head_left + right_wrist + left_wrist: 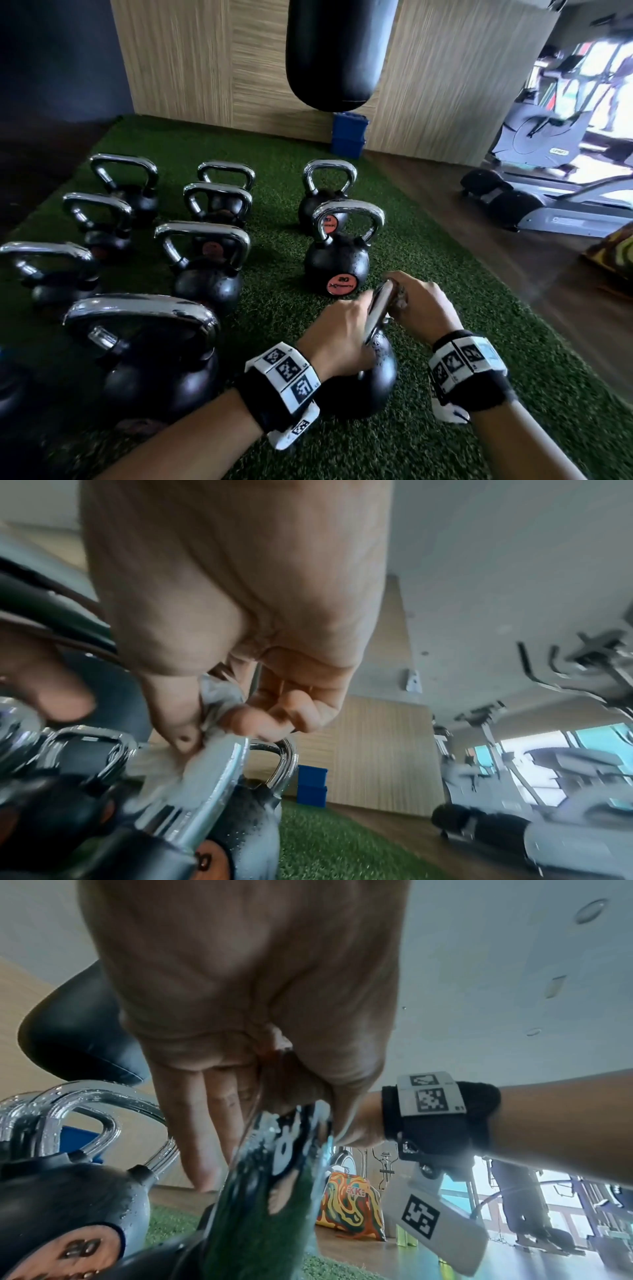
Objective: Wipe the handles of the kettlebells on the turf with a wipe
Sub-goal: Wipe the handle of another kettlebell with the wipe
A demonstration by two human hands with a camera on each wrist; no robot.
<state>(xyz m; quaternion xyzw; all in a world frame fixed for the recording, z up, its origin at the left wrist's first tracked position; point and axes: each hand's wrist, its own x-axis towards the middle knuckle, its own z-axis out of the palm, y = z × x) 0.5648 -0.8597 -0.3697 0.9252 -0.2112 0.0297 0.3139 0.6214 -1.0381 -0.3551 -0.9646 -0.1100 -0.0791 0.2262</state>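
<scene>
So the person is working on the nearest kettlebell point(356, 380) in the right-hand row, the one sitting on the turf point(445, 428) right under both wrists. The left hand point(337, 334) is gripping the near side of its chrome handle point(378, 313), fingers curled around the bar, probably steadying it. The right hand point(423, 303) is pinching the crumpled wipe point(219, 696) between thumb and fingertips and pressing it onto the far top end of that same handle; the right wrist view is showing the wipe bunched against the chrome.

As for progress, I'd say it's hard to call. Droplets are showing on the 20 kettlebell point(337, 263) just ahead, so that one might already be wet from cleaning, but I can't tell for sure. The other kettlebells on the left and at the back are looking untouched, so plenty of handles are likely still waiting.
</scene>
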